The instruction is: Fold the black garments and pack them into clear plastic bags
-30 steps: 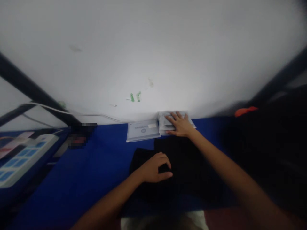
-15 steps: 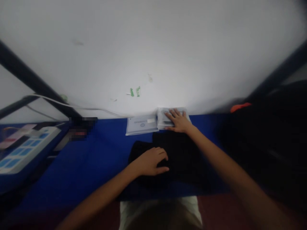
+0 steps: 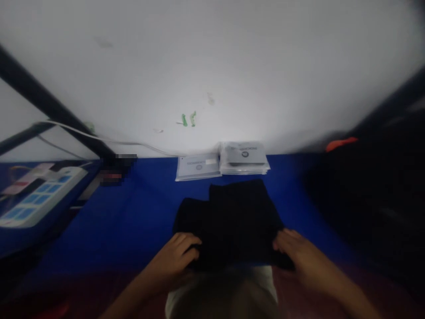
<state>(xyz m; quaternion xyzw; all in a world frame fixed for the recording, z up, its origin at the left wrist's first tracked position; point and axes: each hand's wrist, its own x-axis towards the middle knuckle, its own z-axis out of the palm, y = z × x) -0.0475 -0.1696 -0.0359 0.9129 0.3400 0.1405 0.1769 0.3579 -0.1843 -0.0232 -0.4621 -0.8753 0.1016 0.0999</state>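
A black cloth [image 3: 232, 217] lies folded on the blue table surface [image 3: 146, 199], near its front edge. My left hand [image 3: 181, 252] is closed on the cloth's lower left edge, thumb and fingers together. At the lower right edge, my right hand [image 3: 292, 248] has its fingers curled over the black cloth. Behind the cloth, against the wall, a stack of flat plastic packets [image 3: 245, 157] stands beside a lower, flat packet [image 3: 198, 167] on its left.
A white power strip [image 3: 41, 195] with blue sockets sits at the far left. A white cable [image 3: 129, 143] runs along the wall [image 3: 265, 79]. A large dark object [image 3: 375, 204] fills the right side, with something orange [image 3: 341, 143] behind it.
My right hand has left the packet stack and come down to the cloth's right edge. My left hand has moved down and left, from the cloth's middle to its edge.
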